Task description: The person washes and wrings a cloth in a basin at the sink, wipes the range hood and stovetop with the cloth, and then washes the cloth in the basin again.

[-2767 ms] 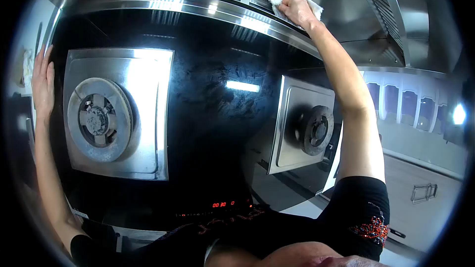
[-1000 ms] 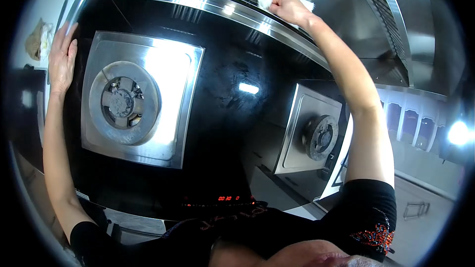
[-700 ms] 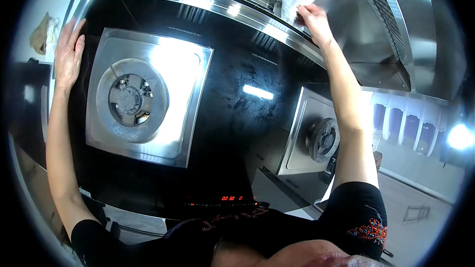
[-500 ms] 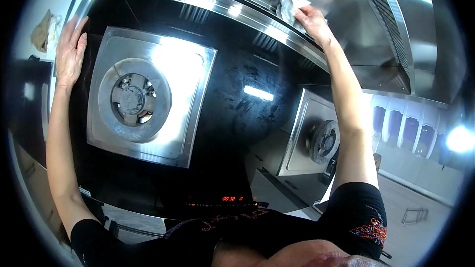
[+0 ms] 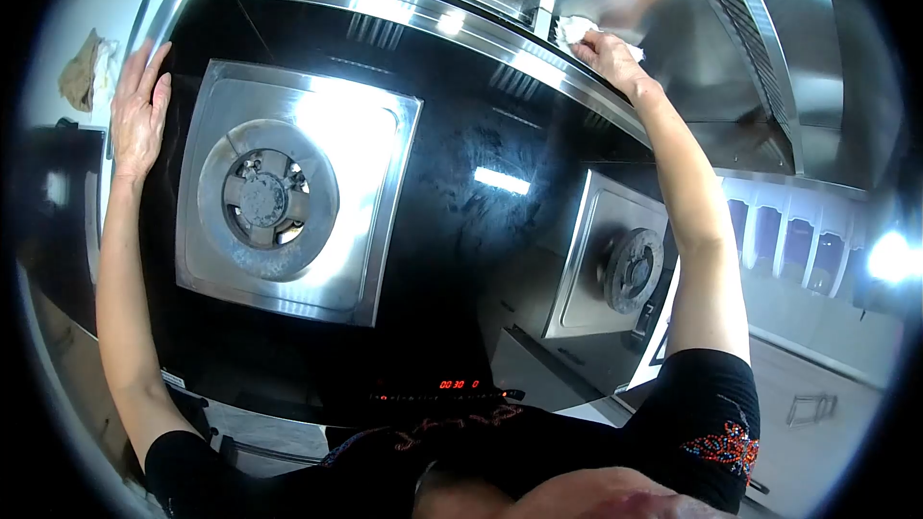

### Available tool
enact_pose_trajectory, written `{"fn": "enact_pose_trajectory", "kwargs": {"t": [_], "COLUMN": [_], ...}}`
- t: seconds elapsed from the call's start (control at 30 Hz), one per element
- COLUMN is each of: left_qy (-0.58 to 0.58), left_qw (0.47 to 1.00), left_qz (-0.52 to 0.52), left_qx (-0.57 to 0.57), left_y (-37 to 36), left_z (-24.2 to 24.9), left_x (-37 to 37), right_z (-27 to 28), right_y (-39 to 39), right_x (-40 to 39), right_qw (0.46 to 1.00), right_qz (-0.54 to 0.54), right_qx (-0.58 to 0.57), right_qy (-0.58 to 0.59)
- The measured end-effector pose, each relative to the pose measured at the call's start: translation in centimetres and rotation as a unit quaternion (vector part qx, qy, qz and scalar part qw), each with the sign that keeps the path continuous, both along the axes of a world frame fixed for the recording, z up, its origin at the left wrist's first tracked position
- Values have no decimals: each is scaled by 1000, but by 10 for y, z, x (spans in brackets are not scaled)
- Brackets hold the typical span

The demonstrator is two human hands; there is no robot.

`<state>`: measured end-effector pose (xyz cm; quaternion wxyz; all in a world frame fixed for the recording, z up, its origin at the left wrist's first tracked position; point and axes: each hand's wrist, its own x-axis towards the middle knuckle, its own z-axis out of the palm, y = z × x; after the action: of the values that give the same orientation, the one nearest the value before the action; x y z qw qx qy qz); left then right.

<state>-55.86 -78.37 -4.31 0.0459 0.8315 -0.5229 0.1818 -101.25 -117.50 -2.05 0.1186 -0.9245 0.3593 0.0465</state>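
My right hand (image 5: pixel 612 65) is closed on a crumpled white cloth (image 5: pixel 577 29) at the top right. It presses the cloth to the shiny steel panel (image 5: pixel 707 67) just behind the metal rail (image 5: pixel 404 10), and part of the cloth is hidden under my fingers. My left hand (image 5: pixel 138 125) lies open along the left edge of the black glass cooktop (image 5: pixel 423 279), its fingers pointing away from me. Between my arms sits a square steel burner plate (image 5: pixel 361 202) with a round burner (image 5: pixel 269 197) in its middle.
Vent slats (image 5: pixel 740 29) rise at the upper right. A red digital display (image 5: pixel 459 385) glows at the front edge. To the right, a second burner (image 5: pixel 633 271) shows, seemingly a reflection. A brown and white cloth (image 5: pixel 88 72) hangs by the left wall.
My right hand and the cloth have shifted slightly right and down along the steel panel. My left hand stays at the left edge; the whole view has moved a little.
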Motion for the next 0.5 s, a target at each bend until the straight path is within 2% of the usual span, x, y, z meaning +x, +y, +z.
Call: {"fn": "enact_pose_trajectory", "kwargs": {"t": [0.07, 0.1, 0.27, 0.33, 0.37, 0.4, 0.47, 0.5], "left_qy": [-3, -4, -10, 31, 24, 15, 28, 22], "left_qw": [1000, 1000, 1000, 999, 999, 1000, 999, 1000], "left_qz": [2, -6, -20, -30, -25, -17, -21, -5], "left_qx": [5, 0, -9, -14, -6, 2, 0, 7], "left_y": [-2, -3, -3, -5, -5, -4, -3, -3], "left_z": [4, 2, -1, 4, 2, 3, 4, 5], "left_x": [-5, -2, 1, -3, -2, 0, 0, -3], "right_z": [15, 9, 1, -2, -1, 0, -2, 0], "right_y": [13, 6, 13, 9, 10, 13, 5, 1], "right_x": [9, 6, 44, 43, 41, 39, 39, 34], "right_qw": [998, 995, 997, 996, 996, 998, 990, 995], "right_qz": [-31, -26, -24, -17, 14, 23, 52, -44], "right_qx": [54, 97, 41, 17, 15, 13, -38, 26], "right_qy": [29, 7, 61, 83, 91, 58, 123, 88]}}
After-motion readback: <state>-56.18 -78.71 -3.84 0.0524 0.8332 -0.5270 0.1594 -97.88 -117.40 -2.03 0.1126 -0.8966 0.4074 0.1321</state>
